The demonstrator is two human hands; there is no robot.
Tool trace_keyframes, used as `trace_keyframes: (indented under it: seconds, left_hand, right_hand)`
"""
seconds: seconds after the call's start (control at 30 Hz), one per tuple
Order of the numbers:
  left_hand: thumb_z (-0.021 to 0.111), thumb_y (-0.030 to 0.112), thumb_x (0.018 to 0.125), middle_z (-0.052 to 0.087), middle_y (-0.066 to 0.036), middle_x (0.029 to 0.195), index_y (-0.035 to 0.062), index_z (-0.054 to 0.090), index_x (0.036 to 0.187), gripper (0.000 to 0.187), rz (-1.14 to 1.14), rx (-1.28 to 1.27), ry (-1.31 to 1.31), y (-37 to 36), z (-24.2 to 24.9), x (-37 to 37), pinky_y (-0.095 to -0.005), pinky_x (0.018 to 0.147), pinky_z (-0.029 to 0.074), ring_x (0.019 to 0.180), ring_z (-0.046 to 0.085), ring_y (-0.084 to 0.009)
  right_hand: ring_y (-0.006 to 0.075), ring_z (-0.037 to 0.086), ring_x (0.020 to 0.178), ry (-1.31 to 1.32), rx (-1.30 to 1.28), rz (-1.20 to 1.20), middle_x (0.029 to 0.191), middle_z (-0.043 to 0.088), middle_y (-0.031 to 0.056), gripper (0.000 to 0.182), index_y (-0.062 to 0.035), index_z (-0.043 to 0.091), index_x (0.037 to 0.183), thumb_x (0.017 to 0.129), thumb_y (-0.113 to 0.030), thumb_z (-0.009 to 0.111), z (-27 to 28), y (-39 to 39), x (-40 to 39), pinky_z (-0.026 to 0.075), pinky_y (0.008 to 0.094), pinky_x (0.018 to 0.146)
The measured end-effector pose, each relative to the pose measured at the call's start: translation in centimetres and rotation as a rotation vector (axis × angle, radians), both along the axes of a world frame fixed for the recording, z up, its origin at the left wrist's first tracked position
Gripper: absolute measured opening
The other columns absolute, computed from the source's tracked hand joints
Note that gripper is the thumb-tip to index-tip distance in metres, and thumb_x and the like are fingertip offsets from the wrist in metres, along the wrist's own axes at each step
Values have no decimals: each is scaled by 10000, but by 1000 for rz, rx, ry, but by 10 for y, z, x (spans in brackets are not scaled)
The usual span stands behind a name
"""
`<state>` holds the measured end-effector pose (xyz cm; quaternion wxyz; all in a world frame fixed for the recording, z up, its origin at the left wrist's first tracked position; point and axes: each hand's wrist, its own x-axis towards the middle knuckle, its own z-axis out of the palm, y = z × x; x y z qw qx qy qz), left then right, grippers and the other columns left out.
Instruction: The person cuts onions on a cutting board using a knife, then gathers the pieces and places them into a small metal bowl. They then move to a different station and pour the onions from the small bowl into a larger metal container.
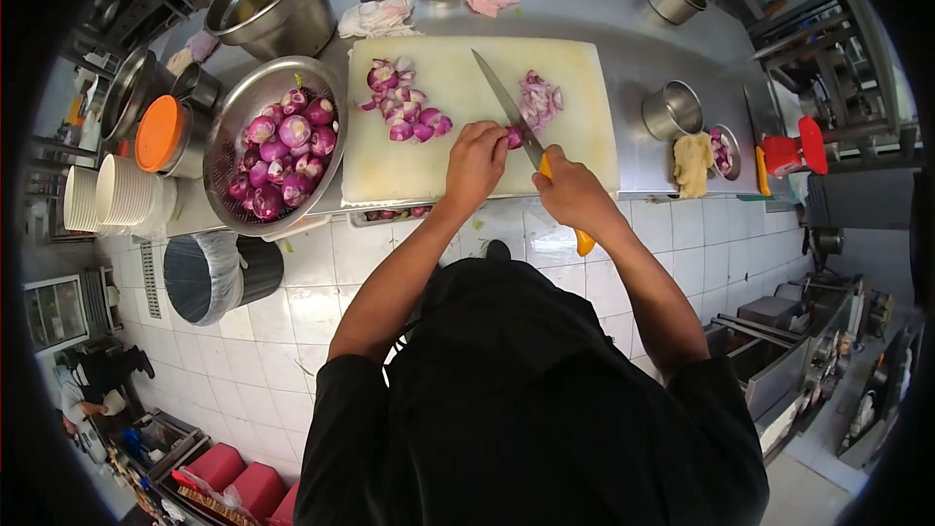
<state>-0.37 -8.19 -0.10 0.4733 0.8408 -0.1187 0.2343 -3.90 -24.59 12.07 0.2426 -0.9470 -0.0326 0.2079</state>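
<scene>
My right hand (573,190) is wrapped round the yellow handle of a kitchen knife (505,94), its long blade pointing up and to the left over a white cutting board (467,73). Beside the blade, the fingers of my left hand (476,164) press a piece of red onion (512,137) against the board. Chopped red onion (541,101) lies to the right of the blade. A group of peeled onion pieces (404,107) rests on the board's left part. Left of the board, a perforated metal colander (222,151) holds several whole red onions (295,131).
An orange-lidded container (161,133) and stacked white tubs (125,191) stand at the left. At the right are a metal pot (672,111), a yellowish cloth (692,165) and a small bowl of onion (723,152). Below the counter stands a lined bin (222,273).
</scene>
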Motion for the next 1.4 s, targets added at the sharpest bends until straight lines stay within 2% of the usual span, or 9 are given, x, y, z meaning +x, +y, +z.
trace_keyframes:
  seconds: [0.17, 0.37, 0.47, 0.57, 0.67, 0.77, 0.97, 1.27, 1.4]
  left_hand:
    - [739, 39, 856, 723, -140, 1033, 0, 746, 989, 139, -22, -6, -2, 3, 0, 1, -397, 849, 557, 942, 688, -329]
    - [689, -28, 835, 707, -157, 1129, -2, 729, 1065, 234, -85, -11, 165, 6, 8, 2, -406, 895, 548, 1008, 672, -343]
    - [618, -98, 756, 680, -160, 1134, -11, 707, 1055, 323, -221, 59, -91, 10, 30, 9, -429, 933, 517, 1047, 637, -364]
    - [594, -120, 725, 645, -178, 1242, 8, 695, 1189, 492, -566, 371, -18, 23, 27, 34, -427, 990, 511, 1166, 601, -369]
    - [654, -80, 764, 650, -170, 1194, 2, 688, 1205, 450, -564, 418, 94, 28, 30, 37, -417, 979, 511, 1129, 617, -359]
    - [736, -6, 792, 651, -158, 1150, 4, 685, 1200, 411, -340, 281, 307, 24, 32, 17, -405, 929, 529, 1054, 641, -350]
    - [810, 61, 785, 655, -127, 1112, 1, 690, 1146, 385, -24, 79, 135, 15, 10, -8, -373, 823, 557, 943, 671, -297]
    - [778, 53, 815, 693, -130, 1099, -2, 728, 1037, 234, -43, -2, -26, 20, 0, -3, -368, 780, 565, 952, 682, -305]
    - [752, 67, 836, 697, -142, 1102, -2, 728, 1056, 232, -99, -51, 131, 17, 6, -3, -378, 826, 558, 963, 684, -320]
  right_hand:
    - [538, 653, 885, -99, 23, 11, 913, 675, 353, 306, 27, 432, 1124, 990, -205, 581, -50, 8, 8, 504, 577, 808]
    - [544, 642, 896, -144, 117, -28, 908, 683, 328, 300, 9, 468, 1124, 989, -230, 590, -26, 4, 11, 499, 572, 802]
    - [530, 646, 923, -146, 145, -99, 921, 678, 328, 308, 3, 478, 1172, 985, -216, 588, 5, -4, 10, 497, 575, 836]
    - [527, 641, 936, -97, 209, -203, 933, 676, 321, 316, -7, 477, 1172, 988, -233, 599, 25, -18, 9, 497, 560, 831]
    - [528, 643, 936, -78, 189, -237, 934, 674, 328, 317, -4, 474, 1148, 983, -238, 611, 32, -26, 6, 498, 554, 820]
    - [526, 648, 936, -91, 179, -192, 932, 679, 327, 312, -3, 478, 1147, 978, -228, 613, 29, -24, 0, 497, 558, 819]
    - [496, 663, 939, -81, 121, -49, 957, 687, 316, 367, 10, 488, 1232, 989, -243, 595, 6, -5, 4, 499, 540, 829]
    - [502, 663, 969, 42, 18, 41, 978, 678, 337, 365, 47, 482, 1218, 986, -217, 577, 7, 12, 10, 508, 559, 879]
    - [502, 670, 901, -37, 1, 63, 923, 678, 336, 329, 38, 466, 1177, 993, -213, 575, -7, 12, 8, 512, 554, 820]
